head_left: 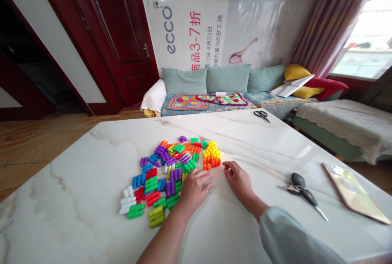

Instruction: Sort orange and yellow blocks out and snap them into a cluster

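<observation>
Several small plastic pieces, joined in short rows of rounded pegs, lie in a loose colourful pile [165, 170] on the table. At its right side stands a neat block of yellow and orange pieces [212, 154], yellow at the back and orange in front. My left hand [194, 188] rests at the pile's right edge, beside green and purple pieces, its fingers bent and its thumb apart from the index finger. Just right of the orange pieces, my right hand [239, 180] has its fingers curled in towards the thumb; whether anything is between them is hidden.
On the marble-patterned table [101, 190], car keys [301, 188] and a gold phone [355, 192] lie to the right. Black scissors [261, 115] are near the far edge. Beyond stands a sofa with green cushions [228, 78].
</observation>
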Available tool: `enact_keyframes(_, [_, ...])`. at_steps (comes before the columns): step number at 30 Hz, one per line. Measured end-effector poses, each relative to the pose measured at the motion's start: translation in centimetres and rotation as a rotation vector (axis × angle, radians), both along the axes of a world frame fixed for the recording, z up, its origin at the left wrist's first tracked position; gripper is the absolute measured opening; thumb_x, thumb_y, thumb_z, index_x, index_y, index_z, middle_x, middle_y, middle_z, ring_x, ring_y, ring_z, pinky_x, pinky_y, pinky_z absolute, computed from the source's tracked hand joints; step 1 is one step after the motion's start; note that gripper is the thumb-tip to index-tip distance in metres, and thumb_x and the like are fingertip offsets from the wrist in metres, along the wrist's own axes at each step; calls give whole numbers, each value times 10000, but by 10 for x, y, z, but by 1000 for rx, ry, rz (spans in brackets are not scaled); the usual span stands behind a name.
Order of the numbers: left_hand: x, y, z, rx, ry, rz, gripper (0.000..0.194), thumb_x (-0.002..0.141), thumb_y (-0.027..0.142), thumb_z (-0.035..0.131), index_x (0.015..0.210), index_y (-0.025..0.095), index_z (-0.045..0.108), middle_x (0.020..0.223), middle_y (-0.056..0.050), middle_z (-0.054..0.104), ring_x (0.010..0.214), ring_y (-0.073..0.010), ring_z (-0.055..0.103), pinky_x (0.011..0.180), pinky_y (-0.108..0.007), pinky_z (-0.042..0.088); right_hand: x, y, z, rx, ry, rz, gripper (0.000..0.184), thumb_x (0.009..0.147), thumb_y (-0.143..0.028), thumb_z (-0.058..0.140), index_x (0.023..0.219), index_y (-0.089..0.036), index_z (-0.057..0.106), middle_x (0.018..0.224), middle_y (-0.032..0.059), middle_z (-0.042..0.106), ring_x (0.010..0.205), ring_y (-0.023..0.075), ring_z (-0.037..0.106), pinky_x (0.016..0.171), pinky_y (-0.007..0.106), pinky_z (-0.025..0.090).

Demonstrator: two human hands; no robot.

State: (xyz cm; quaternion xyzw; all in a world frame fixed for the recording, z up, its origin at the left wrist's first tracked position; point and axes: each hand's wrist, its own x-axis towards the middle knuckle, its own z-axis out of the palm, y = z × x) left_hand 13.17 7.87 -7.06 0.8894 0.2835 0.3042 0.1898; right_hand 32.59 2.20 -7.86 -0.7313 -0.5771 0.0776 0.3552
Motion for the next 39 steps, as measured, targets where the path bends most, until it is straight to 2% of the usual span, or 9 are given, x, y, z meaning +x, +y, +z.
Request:
enact_keyframes(6, [0,-2,2,-17,49,-18,197,799,237,675,994,241,707,1229,-55,628,1094,-260,533,943,-437,467,1,0,-1,-8,-8,2,260,872,-257,413,1036,-225,612,966,24,650,728,144,615,654,276,455])
enact_keyframes(9, [-1,-1,2,-19,6,-4,96,816,201,644,888,217,705,1151,-67,639,1085,-244,545,950,-416,458,1,0,-2,-2,-18,3,259,876,-261,410,1034,-227,612,963,24,649,722,143,614,645,272,451])
enact_keyframes(12, [-1,1,0,-14,-36,60,112,849,168,577,818,192,682,1007,-78,624,995,-216,578,896,-380,481,2,1,-3,-3,-27,-1,256,879,-267,408,1019,-231,619,971,23,649,719,140,616,632,267,447])
enact_keyframes(17, [-1,3,-2,4,-64,152,129,857,191,561,921,191,673,1117,-102,572,1025,-229,579,905,-394,484,1,0,-1,-9,-29,1,258,874,-264,408,1012,-235,624,979,25,649,723,141,617,632,267,450])
enact_keyframes(23, [1,2,-4,26,39,93,290,846,228,590,1135,221,619,1076,-79,610,1049,-245,563,922,-406,470,1,0,-1,-2,-24,7,268,869,-272,402,1010,-235,627,967,28,655,717,144,617,646,277,458])
enact_keyframes(30, [0,4,-6,8,-50,106,242,868,207,542,1088,197,641,1013,-84,632,988,-231,581,883,-372,478,4,0,-4,-7,4,0,279,861,-311,413,1003,-232,640,928,31,667,701,151,605,628,287,460])
enact_keyframes(33, [-1,-1,-1,-15,-102,74,210,905,203,484,1000,204,671,924,-68,645,900,-191,607,814,-299,481,3,1,6,19,95,6,285,863,-349,434,1017,-215,633,896,42,673,692,159,597,624,290,472])
enact_keyframes(36, [-2,-7,3,-47,-106,-5,214,920,222,474,920,211,688,847,-49,660,804,-159,621,736,-248,465,-8,14,33,130,176,10,285,864,-368,452,994,-199,641,904,63,687,727,172,610,621,283,486])
enact_keyframes(39, [-2,-10,3,-64,-59,-68,201,904,247,504,877,204,698,771,-36,662,728,-151,615,672,-232,445,-28,44,66,183,81,186,252,858,-295,466,973,-213,674,910,52,690,764,167,619,660,273,490])
